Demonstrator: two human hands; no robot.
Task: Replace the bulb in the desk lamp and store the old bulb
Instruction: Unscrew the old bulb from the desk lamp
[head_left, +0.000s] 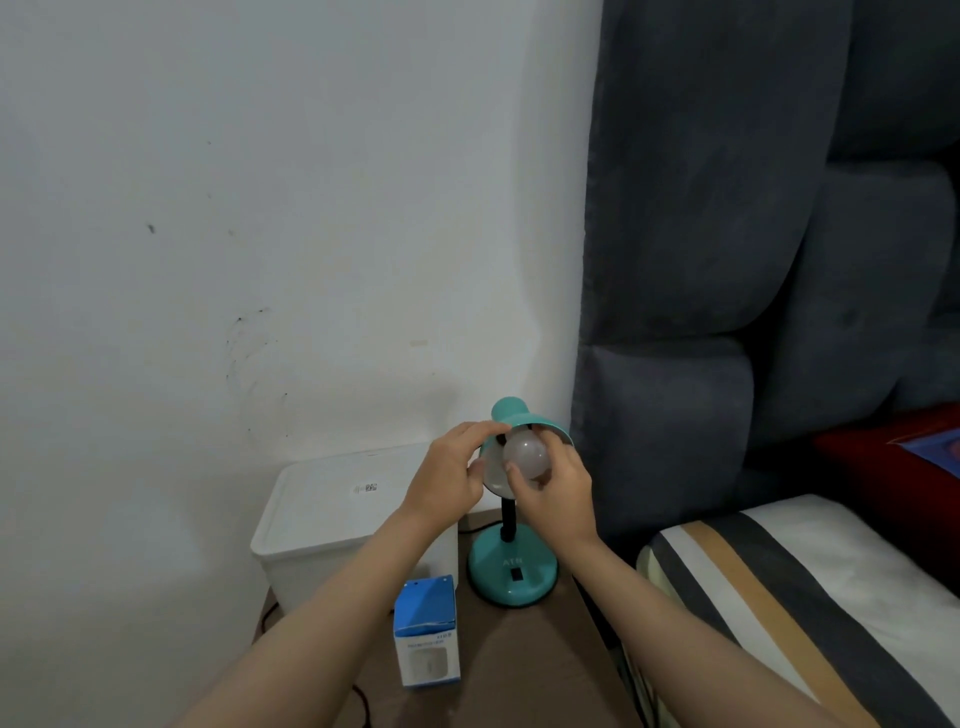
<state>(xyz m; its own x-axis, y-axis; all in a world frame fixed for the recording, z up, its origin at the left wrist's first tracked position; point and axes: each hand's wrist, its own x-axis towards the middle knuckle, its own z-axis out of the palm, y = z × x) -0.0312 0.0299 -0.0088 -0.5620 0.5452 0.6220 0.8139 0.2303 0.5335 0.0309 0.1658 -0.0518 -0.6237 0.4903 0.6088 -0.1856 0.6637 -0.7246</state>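
Observation:
A teal desk lamp stands on a brown bedside table, its shade tilted toward me. A white round bulb sits at the mouth of the shade. My right hand grips the bulb from below with fingers wrapped around it. My left hand holds the left rim of the shade. A blue and white bulb box stands upright on the table in front of the lamp, closed.
A white lidded plastic bin stands at the table's back left against the wall. A dark grey padded headboard and a striped bed lie to the right. A black cord trails at the table's left edge.

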